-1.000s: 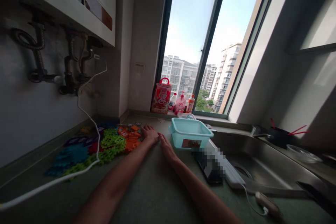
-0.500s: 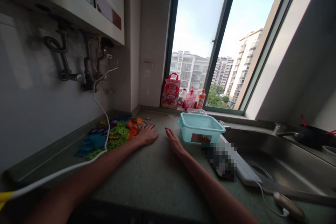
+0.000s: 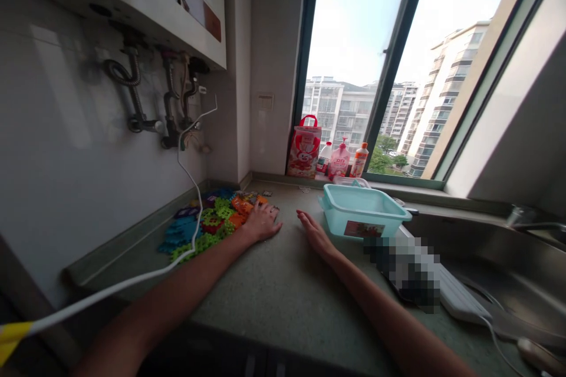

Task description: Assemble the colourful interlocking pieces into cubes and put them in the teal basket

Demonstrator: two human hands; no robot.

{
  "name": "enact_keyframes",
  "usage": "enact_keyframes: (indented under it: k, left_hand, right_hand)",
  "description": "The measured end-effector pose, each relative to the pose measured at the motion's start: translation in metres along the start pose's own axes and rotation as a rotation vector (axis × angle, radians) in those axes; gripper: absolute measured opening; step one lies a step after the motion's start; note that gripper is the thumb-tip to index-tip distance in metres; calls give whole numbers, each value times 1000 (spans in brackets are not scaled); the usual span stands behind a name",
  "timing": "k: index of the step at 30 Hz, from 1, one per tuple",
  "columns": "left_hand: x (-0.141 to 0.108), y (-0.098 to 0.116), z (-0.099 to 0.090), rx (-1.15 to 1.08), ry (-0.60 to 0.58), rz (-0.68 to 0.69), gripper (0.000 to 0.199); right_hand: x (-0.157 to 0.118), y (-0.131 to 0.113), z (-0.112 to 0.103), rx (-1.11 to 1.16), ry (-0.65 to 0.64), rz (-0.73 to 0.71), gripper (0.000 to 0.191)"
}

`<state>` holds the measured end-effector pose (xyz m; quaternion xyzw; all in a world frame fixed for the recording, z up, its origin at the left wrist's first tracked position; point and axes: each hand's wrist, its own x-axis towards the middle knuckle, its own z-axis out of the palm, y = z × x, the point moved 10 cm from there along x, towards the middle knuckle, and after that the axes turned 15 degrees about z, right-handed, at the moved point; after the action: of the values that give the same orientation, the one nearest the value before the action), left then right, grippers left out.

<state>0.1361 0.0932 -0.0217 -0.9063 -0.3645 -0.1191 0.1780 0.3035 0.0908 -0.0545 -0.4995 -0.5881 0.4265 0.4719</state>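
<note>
My left hand [image 3: 264, 222] lies palm down on the counter with its fingers spread. Its fingertips are at the right edge of a pile of coloured plastic pieces [image 3: 217, 217] in blue, green, orange and purple; whether they touch an orange piece [image 3: 244, 205] I cannot tell. My right hand [image 3: 315, 231] rests on its side, fingers stretched out and nothing in them. Just right of it stands a light-blue plastic basin [image 3: 356, 207] with a picture label on its front.
A white cord [image 3: 132, 278] crosses over the pile. Right of the basin lie a blurred-out object [image 3: 409, 274], a white power strip [image 3: 460, 300] and a steel sink [image 3: 526, 265]. A red bag [image 3: 305, 150] and several bottles [image 3: 339, 159] line the window. A water heater [image 3: 168, 12] hangs at left.
The camera view has turned a little left, so everything sits further right in the picture. Both hands keep nearly the same places on the counter.
</note>
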Motion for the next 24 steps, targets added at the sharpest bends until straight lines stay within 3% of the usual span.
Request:
enact_keyframes:
  k: [7, 12, 15, 17, 21, 24]
  left_hand:
    - [6, 17, -11, -16, 26, 107, 39]
    - [9, 56, -24, -18, 77, 300, 35]
    - [12, 83, -33, 0, 57, 430, 31]
    - [12, 90, -45, -5, 36, 465, 29]
    - [-12, 62, -86, -133, 60, 329, 34]
    - [-69, 28, -112, -235, 136, 205, 39]
  right_hand:
    - [1, 0, -2, 4, -29, 19, 76]
    - [2, 0, -6, -4, -49, 44, 78]
    - [0, 0, -8, -8, -58, 51, 75]
    - [-1, 0, -9, -10, -71, 45, 74]
    - [-3, -3, -5, -44, -116, 4, 72]
    - [-3, -4, -2, -84, -121, -20, 77]
